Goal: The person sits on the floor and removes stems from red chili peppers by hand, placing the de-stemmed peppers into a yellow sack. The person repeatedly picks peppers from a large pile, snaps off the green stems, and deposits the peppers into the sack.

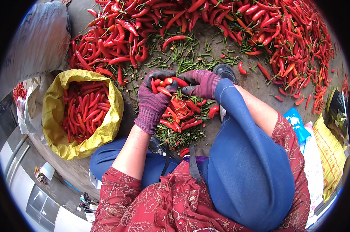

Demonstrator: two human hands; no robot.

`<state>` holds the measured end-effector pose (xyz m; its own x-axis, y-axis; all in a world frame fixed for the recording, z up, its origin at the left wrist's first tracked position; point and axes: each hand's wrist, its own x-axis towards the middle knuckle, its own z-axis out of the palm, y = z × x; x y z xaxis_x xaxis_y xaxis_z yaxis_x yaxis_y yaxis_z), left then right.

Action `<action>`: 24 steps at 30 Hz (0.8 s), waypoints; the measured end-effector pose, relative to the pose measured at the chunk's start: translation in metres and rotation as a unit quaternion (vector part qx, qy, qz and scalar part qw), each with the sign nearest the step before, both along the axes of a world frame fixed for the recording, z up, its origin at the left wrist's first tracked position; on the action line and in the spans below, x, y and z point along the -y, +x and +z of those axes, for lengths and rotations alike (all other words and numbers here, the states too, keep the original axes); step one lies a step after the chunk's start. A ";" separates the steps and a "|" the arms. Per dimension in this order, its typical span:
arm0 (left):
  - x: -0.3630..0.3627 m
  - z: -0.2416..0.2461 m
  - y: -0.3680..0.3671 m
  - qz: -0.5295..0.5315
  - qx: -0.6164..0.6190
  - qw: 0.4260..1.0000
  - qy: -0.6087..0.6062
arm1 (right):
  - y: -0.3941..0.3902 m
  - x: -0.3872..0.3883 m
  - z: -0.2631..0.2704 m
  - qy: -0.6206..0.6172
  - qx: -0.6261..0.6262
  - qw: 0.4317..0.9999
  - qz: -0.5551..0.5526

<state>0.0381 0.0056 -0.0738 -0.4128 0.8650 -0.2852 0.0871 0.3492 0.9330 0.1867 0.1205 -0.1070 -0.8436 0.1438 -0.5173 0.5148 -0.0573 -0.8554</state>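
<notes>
My left hand [155,98], in a purple knit glove with dark palm and fingers, is closed around several red chili peppers [163,87]. Some of these show pale, stemless ends. Close against it, my right hand [200,84], gloved alike, pinches another red chili pepper [180,82] by one end. Below both hands, loose red chilies [186,113] lie on a bed of green stems [180,137] between my legs. To the left stands a yellow woven sack [51,116], its rim rolled outward, with red chilies [88,107] inside.
A large heap of stemmed red chilies [279,34] curves across the far ground and down the right side. Cut green stems [189,52] litter the concrete before me. A translucent bag [38,43] stands at the upper left. A yellow printed sack [330,159] lies at the right.
</notes>
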 end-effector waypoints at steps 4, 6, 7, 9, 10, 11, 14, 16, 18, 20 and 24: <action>-0.010 0.016 -0.001 0.064 0.025 0.998 0.005 | -0.008 -0.004 0.012 -0.027 0.129 0.991 0.005; -0.007 0.021 -0.003 0.121 0.109 0.986 -0.042 | -0.016 -0.010 0.026 0.103 0.150 0.980 0.086; -0.005 0.021 -0.005 0.157 0.165 0.971 -0.069 | -0.020 -0.012 0.030 0.151 0.109 0.973 0.139; 0.003 0.011 -0.015 0.210 0.257 0.942 -0.041 | -0.031 -0.012 0.038 0.247 0.027 0.938 0.241; 0.000 0.005 -0.021 0.239 0.325 0.915 -0.018 | -0.035 -0.007 0.034 0.232 -0.074 0.913 0.327; -0.003 -0.001 -0.028 0.265 0.393 0.881 0.004 | -0.033 -0.003 0.035 0.242 -0.082 0.910 0.326; 0.007 -0.014 -0.059 0.251 0.392 0.885 0.008 | -0.042 0.000 0.032 0.401 -0.127 0.864 0.279; 0.001 0.008 -0.045 0.244 0.354 0.903 0.005 | -0.058 -0.040 0.009 0.590 -0.067 0.784 0.179; -0.014 0.021 -0.020 0.193 0.338 0.920 -0.039 | -0.057 -0.076 -0.005 0.636 0.066 0.758 0.128; -0.013 0.017 -0.010 0.150 0.317 0.932 -0.087 | -0.063 -0.086 -0.034 0.616 0.175 0.756 0.135; -0.010 0.015 -0.005 0.110 0.280 0.938 -0.174 | -0.054 -0.084 -0.039 0.484 0.142 0.857 0.104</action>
<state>0.0329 0.0154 -0.0588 -0.2718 0.5915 -0.7591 -0.4918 0.5927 0.6379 0.1330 0.2046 -0.1459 -0.7627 0.4832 -0.4300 0.6233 0.7266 -0.2892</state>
